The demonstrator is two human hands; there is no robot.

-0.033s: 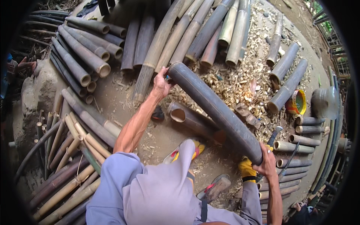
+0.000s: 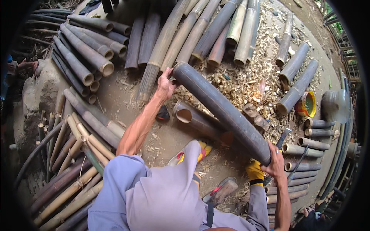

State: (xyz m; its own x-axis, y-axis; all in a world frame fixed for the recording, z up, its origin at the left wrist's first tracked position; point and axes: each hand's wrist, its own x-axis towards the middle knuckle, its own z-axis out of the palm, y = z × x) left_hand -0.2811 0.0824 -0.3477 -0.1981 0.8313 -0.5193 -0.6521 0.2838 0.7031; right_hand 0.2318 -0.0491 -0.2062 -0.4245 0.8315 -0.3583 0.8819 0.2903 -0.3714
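Observation:
A thick, dark grey bamboo tube (image 2: 223, 115) is held slantwise in front of me, its far end to the left and its near end to the right. My left hand (image 2: 167, 85) grips the far end, fingers curled around the rim. At the near end my right hand (image 2: 274, 163) is wrapped over the edge, a ring showing on one finger. Beneath the held tube another brown bamboo piece (image 2: 200, 119) lies on the ground, with a hole showing at its left end.
Cut bamboo tubes (image 2: 86, 54) are stacked at the far left, thinner poles (image 2: 73, 181) at the near left. Wood chips (image 2: 250, 84) cover the ground ahead. At right are a yellow-red tin (image 2: 310, 104), a clear jug (image 2: 333, 106) and short bamboo lengths (image 2: 304, 150). A loose sandal (image 2: 219, 188) lies below.

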